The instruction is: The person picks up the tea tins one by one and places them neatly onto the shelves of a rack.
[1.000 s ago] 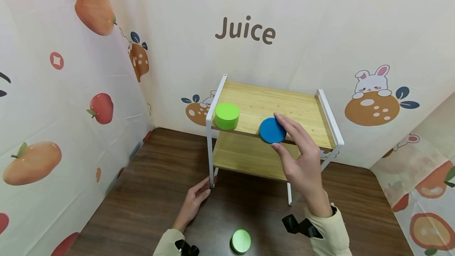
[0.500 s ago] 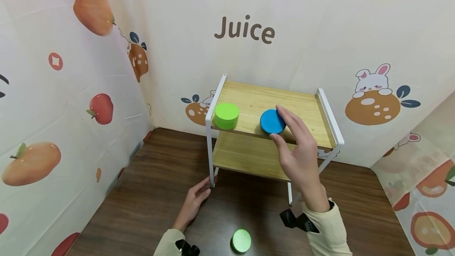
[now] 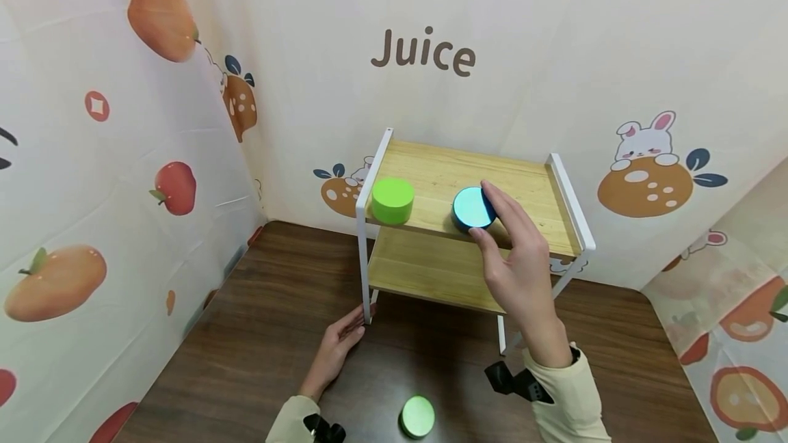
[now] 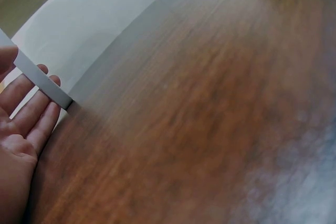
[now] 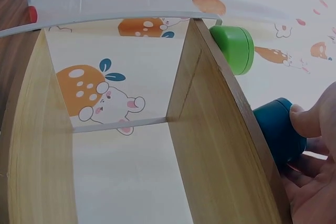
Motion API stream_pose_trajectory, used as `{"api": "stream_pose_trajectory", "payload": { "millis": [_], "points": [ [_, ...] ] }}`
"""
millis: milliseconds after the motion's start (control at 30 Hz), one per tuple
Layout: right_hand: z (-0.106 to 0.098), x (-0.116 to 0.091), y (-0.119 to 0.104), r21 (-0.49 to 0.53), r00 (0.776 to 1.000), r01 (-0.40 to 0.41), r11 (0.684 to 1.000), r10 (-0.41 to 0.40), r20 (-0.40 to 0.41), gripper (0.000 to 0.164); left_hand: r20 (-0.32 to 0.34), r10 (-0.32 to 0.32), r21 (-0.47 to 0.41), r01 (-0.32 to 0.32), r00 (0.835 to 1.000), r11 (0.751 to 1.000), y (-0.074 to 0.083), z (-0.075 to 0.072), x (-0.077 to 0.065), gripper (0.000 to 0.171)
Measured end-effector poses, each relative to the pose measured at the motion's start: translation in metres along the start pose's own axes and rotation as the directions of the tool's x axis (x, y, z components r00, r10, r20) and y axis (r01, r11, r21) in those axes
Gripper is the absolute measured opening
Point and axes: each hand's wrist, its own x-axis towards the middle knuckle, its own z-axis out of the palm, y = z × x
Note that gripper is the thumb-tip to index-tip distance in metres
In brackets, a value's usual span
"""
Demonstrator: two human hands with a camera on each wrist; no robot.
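Near the front edge of a small rack's upper wooden shelf (image 3: 468,163) sits a short blue round box (image 3: 470,209), its top shining with glare. My right hand (image 3: 523,265) pinches it between thumb and fingers; in the right wrist view the blue box (image 5: 281,132) overlaps the shelf's front edge. Left of it on the same shelf stands a bright green round box (image 3: 392,201). My left hand (image 3: 335,347) is low at the rack's front left leg, fingers extended. In the left wrist view its fingers (image 4: 31,111) reach behind the white leg (image 4: 44,82).
The rack has a lower wooden shelf (image 3: 431,269) and white side frames (image 3: 571,207). Another green round box (image 3: 417,418) stands on the dark wooden table (image 3: 258,333) at the front. Printed cloth walls (image 3: 523,87) enclose the table at the back and sides.
My right hand has moved the blue round box slightly up and back, from in front of the upper shelf onto its front part. Glare now covers its top. My left hand has stayed put.
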Motion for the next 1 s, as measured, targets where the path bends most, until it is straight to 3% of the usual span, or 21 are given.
{"api": "stream_pose_trajectory", "payload": {
  "millis": [233, 567, 867, 1000],
  "points": [
    [0.0, -0.001, 0.0, -0.037, 1.0, -0.014, 0.999, 0.015, 0.012, 0.066, 0.013, 0.024, -0.001, -0.024, 1.0, 1.0, -0.002, 0.0, -0.001, 0.048],
    [-0.003, -0.004, 0.0, -0.053, 0.999, -0.027, 0.998, 0.029, 0.032, 0.071, -0.058, -0.079, 0.047, 0.082, 0.995, 0.996, 0.003, 0.001, 0.001, 0.05],
    [-0.006, -0.013, 0.001, -0.019, 1.0, -0.005, 1.0, 0.005, 0.001, 0.073, 0.013, 0.003, 0.034, -0.004, 1.0, 0.999, 0.001, -0.003, 0.0, 0.051],
    [-0.006, -0.019, 0.0, -0.003, 1.0, 0.006, 1.0, -0.006, 0.002, 0.074, 0.013, 0.007, 0.038, -0.008, 1.0, 0.999, 0.0, -0.004, 0.0, 0.05]
  ]
}}
